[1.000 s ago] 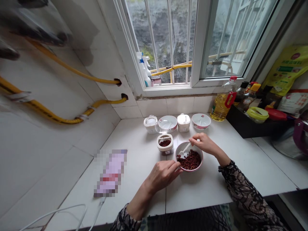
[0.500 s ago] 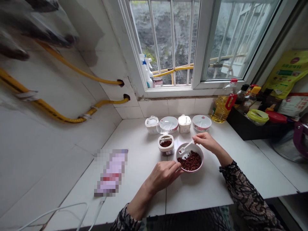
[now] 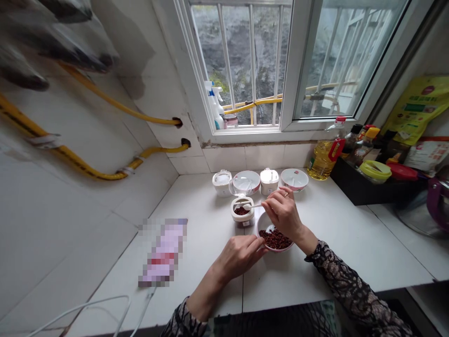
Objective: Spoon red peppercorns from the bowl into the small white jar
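My left hand [image 3: 245, 249] is closed on the near-left rim of a white bowl [image 3: 262, 219] with a pink edge. Dark red dried grains that look like Sichuan peppercorns [image 3: 275, 240] fill the bottom of the bowl. In a pinch, my right hand [image 3: 285, 213] grips the handle of a small white spoon [image 3: 247, 207]. The spoon's head is at the mouth of a cream seasoning jar [image 3: 247, 222], whose clear lid stands flipped open. More of the same dark red grains show inside the jar. My right hand hides part of the bowl.
Behind stand a white lidded jar [image 3: 222, 186], a shallow bowl [image 3: 246, 178], another lidded jar [image 3: 269, 183] and a second bowl [image 3: 294, 179]. An oil bottle [image 3: 321, 157] and a black bottle rack [image 3: 351, 187] are at right. A blurred purple item [image 3: 163, 255] lies left.
My right hand has moved left with the spoon, from above the bowl to the open jar's mouth. My left hand has stayed on the bowl's rim.
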Tool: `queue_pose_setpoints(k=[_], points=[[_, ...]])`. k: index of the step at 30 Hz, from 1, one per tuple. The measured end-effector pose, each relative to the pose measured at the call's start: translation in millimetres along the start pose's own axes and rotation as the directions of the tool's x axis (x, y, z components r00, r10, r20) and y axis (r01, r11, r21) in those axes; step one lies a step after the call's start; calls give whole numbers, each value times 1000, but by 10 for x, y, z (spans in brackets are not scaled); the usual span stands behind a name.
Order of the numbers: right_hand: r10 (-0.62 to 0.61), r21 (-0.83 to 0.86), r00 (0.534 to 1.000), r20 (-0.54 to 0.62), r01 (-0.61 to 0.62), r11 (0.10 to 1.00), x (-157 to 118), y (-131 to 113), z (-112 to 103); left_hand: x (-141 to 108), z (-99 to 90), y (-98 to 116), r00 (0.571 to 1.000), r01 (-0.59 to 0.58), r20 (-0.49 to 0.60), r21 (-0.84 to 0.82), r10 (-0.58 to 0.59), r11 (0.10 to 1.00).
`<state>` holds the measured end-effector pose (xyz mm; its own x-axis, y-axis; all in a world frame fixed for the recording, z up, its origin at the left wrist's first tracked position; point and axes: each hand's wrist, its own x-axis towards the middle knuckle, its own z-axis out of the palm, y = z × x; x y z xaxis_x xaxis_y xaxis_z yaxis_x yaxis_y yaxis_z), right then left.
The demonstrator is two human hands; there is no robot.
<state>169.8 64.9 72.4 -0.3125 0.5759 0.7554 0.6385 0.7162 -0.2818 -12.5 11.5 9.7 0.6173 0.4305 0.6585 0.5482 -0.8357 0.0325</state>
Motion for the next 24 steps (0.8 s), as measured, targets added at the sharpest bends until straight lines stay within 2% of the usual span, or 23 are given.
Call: queue_pose_setpoints(k=[2,4,6,8,11,16,19,24], points=[[42,4,999,-24,-41,999,6,57,-51,1,-2,2,1000,-2,3,-6,2,1000],[135,38,991,-13,-134,990,12,170,-142,3,-7,3,1000,-3,0,-20,3,1000],[184,105,979,90,-193,976,8,312,-243,5,-13,5,1000,-4,-6,-33,3,999],[181,143,955,233,-218,966,-10,437,-318,8,-21,7,1000,-1,-7,-36,1,999],[171,66,922,348,-206,976,-62,513,-329,11,-29,11,1000,0,5,-37,0,999],[143,-40,865,481,-142,989,-132,392,-168,1,-26,13,1000,4,11,-26,-4,1000],[194,-36,844,499,-204,978,-136,368,-131,-4,-21,9,1000,2,7,-16,-1,1000],[322,94,806,496,-419,903,-112,477,-211,2,-22,3,1000,-4,11,-21,4,1000]])
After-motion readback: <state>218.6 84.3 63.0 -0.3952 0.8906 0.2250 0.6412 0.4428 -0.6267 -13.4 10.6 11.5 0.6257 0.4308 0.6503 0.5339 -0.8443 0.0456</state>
